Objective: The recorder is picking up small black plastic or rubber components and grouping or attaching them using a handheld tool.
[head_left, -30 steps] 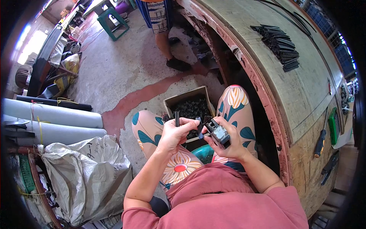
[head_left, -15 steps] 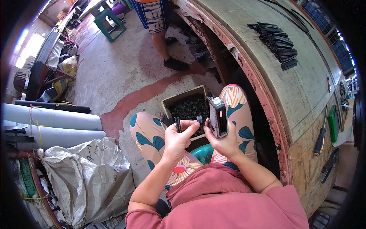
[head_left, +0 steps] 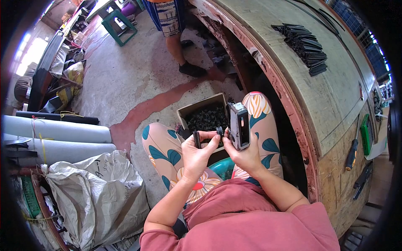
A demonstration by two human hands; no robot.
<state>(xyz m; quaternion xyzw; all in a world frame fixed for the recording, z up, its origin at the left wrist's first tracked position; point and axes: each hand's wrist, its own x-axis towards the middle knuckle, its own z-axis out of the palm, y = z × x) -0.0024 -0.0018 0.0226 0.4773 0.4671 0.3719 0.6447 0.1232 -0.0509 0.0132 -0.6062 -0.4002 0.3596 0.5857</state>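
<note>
My left hand [head_left: 196, 158] pinches a short black strip [head_left: 220, 131] between thumb and forefinger. A ridged black end [head_left: 197, 139] sticks out at the other side of that hand; whether it belongs to the same strip I cannot tell. In my right hand [head_left: 244, 157] is a dark, worn hand tool [head_left: 245, 129] with a long slot-like opening and a pale top. The right thumb and fingertips come close to the strip's tip. Beyond both hands, a cardboard box [head_left: 200, 101] holds many small black pieces [head_left: 207, 118].
At the right stands a worn wooden table [head_left: 284, 83] bearing a pile of black strips [head_left: 305, 48], a screwdriver [head_left: 351, 155] and a green object [head_left: 367, 134]. Grey rolls [head_left: 58, 129] and a white sack [head_left: 96, 192] lie left. Another person's leg [head_left: 175, 48] is ahead, near a green stool [head_left: 119, 27].
My left hand has shifted very slightly, with the strip still pinched. The tool in my right hand is nearly where it was.
</note>
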